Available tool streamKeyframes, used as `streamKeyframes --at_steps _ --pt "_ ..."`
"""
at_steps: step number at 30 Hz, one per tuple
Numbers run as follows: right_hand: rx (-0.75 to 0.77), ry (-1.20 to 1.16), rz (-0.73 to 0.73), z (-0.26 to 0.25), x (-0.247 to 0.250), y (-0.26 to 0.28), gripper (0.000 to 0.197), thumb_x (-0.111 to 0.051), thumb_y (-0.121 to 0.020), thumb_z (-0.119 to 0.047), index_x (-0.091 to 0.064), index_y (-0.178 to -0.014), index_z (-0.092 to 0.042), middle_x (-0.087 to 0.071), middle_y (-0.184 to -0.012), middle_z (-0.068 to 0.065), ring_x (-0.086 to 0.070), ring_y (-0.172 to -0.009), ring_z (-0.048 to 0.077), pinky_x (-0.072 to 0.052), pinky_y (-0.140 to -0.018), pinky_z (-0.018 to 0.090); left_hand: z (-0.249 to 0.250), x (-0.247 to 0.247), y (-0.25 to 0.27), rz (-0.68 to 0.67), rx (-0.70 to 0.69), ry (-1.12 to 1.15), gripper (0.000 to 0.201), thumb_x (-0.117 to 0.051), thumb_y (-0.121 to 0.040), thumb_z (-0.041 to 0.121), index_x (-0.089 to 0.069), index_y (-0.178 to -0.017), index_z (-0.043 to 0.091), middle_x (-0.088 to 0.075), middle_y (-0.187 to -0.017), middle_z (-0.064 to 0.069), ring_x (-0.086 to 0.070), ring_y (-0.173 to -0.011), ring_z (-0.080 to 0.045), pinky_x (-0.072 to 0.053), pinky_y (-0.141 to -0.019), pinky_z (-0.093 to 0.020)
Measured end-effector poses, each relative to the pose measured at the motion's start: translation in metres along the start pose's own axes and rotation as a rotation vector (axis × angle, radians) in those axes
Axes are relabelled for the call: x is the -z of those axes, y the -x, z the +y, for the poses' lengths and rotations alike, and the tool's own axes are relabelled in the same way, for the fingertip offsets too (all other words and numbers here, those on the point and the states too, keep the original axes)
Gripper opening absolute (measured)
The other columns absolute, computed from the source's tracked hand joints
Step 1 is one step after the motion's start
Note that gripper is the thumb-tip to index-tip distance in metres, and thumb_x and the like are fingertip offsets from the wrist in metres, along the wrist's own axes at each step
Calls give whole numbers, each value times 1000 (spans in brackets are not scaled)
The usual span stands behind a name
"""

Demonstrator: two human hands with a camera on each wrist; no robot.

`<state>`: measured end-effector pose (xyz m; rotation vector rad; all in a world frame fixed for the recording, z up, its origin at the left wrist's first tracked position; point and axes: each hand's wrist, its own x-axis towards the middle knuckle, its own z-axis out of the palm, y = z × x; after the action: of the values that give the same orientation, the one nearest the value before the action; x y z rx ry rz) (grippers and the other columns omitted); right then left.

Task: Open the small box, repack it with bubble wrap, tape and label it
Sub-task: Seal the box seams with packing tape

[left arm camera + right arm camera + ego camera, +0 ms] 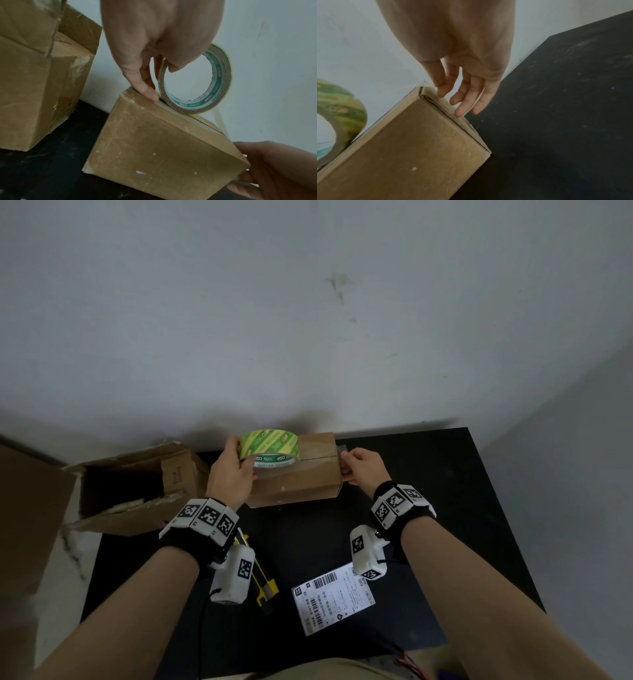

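Note:
The small brown box (301, 479) lies closed on the black table (435, 484) against the wall. My left hand (239, 455) grips the green-and-yellow tape roll (269, 448), which stands on edge on the left part of the box top. In the left wrist view the thumb hooks through the tape roll (221, 75) and the index finger presses the box (163, 146) top. A clear strip of tape (221, 125) runs from the roll toward the box's right end. There my right hand (460, 104) touches the end face of the box (419, 142) with straight fingers.
A large open cardboard box (137, 491) stands at the table's left edge, close to the small one. Near me lie a white shipping label (330, 599) and a yellow utility knife (263, 583). The wall (308, 337) runs right behind the box.

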<state>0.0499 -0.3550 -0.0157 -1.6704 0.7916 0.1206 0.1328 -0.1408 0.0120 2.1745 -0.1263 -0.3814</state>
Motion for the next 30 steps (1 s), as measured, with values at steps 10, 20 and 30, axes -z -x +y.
streamKeyframes --at_steps 10,20,30 --pt "-58 168 -6 -1 -14 -5 24 -37 -99 -30 -48 -90 -11 -58 -99 13 -58 -97 31 -47 -91 45 -2 -1 1 -2 -19 -8 12 -44 -97 12 -42 -109 12 -61 -103 -8 -68 -80 -21 -57 -78 -47" --pt "-227 340 -41 2 -7 -7 37 -41 -95 -44 -51 -101 -8 -57 -92 10 -59 -87 25 -49 -87 39 -3 0 0 4 -11 8 12 -46 -96 12 -44 -108 13 -60 -103 -4 -67 -83 -20 -57 -79 -45" --pt "407 476 -102 -11 -10 17 96 -72 -73 -52 -22 -146 -15 -23 -152 -1 -25 -137 12 -24 -114 32 -6 2 -1 -50 -42 75 22 -46 -95 8 -44 -116 15 -60 -105 -6 -65 -92 -22 -57 -82 -43"
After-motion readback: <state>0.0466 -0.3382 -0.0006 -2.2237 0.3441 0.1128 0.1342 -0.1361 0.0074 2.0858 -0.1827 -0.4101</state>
